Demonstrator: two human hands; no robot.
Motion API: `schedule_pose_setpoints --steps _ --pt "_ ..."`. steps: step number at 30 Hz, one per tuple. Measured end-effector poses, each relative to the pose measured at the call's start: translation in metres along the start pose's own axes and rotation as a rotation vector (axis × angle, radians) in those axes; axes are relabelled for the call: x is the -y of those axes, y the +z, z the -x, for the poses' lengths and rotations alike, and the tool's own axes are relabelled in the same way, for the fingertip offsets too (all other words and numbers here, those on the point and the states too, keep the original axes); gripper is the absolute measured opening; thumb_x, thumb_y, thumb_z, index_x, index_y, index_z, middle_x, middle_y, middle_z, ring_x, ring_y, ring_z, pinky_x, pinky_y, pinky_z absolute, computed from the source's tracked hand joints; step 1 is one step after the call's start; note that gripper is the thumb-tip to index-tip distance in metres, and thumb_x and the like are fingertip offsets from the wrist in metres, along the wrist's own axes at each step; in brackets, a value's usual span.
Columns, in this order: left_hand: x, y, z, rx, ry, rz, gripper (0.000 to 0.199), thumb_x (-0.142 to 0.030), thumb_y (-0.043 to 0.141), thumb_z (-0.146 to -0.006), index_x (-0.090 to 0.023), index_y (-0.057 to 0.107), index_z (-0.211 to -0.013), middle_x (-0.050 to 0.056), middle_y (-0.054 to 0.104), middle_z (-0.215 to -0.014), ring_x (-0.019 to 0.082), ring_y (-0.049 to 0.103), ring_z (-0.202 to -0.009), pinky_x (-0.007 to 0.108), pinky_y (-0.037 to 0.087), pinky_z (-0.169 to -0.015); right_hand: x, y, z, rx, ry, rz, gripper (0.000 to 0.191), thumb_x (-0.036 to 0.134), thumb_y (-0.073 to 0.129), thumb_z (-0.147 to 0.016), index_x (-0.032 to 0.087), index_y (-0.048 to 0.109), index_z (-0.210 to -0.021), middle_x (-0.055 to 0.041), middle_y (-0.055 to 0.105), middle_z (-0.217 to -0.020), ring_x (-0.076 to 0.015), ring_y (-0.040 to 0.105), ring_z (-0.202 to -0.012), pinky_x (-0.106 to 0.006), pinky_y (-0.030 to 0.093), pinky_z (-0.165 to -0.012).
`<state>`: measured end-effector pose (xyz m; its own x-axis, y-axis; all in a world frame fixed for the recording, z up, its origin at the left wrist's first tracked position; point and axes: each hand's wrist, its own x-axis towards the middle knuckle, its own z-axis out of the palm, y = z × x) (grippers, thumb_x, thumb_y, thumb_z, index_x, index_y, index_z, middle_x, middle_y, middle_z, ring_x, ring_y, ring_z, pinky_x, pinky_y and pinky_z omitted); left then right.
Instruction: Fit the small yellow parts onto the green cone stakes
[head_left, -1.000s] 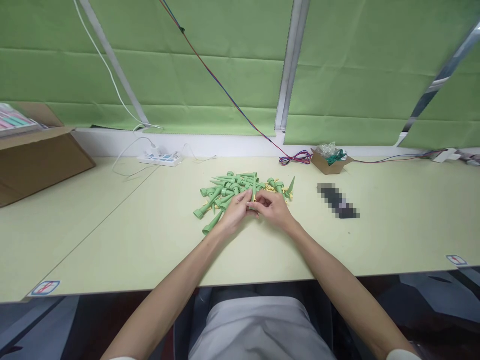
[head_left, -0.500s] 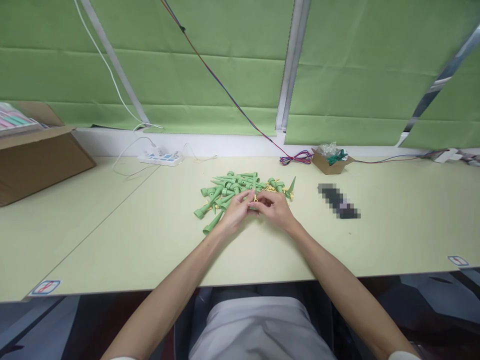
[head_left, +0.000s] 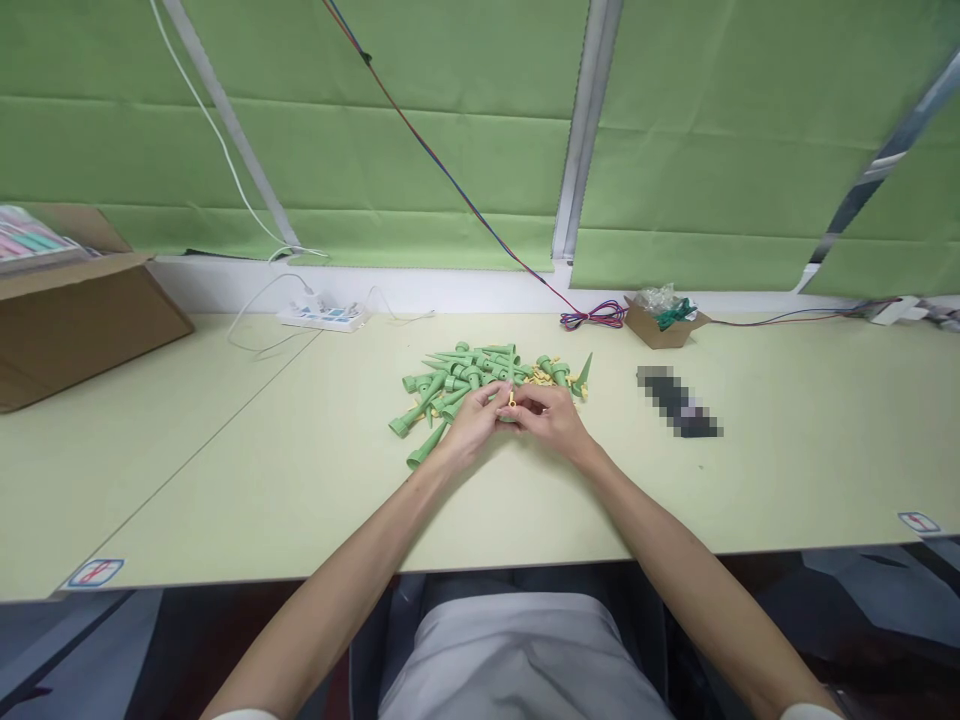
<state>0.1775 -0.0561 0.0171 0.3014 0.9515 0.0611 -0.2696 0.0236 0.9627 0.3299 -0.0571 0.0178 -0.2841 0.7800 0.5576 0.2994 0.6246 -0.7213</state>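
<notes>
Curled left hand (head_left: 478, 420) holds green spike (head_left: 512, 364), bent right hand (head_left: 553, 415) yellow piece (head_left: 512, 402).

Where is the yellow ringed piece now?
The yellow ringed piece is central in the head view, between the left hand and right hand, near the green spikes.

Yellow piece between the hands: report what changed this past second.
The yellow piece has turned or shifted: its short stem now shows beyond the ring, where earlier only the ring was plain. Nothing visibly let go. The left hand, right hand and green pile stayed about put.
</notes>
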Motion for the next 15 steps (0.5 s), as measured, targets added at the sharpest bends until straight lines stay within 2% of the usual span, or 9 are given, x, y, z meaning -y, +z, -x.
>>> schedule_pose_setpoints --steps 15 --pt "-0.0002 0.0025 -0.0012 -0.064 -0.028 0.044 0.045 -0.059 0.074 -0.078 -0.016 0.063 -0.077 0.002 0.059 -0.067 0.015 0.059 -0.064 0.032 0.058 -0.061 -0.0021 0.0024 0.0001 -0.026 -0.017 0.021 0.036 0.047 0.068 -0.086 0.020 0.057 -0.065 0.0036 0.049 -0.053 -0.0108 0.039 -0.049 -0.026 0.031 -0.051"
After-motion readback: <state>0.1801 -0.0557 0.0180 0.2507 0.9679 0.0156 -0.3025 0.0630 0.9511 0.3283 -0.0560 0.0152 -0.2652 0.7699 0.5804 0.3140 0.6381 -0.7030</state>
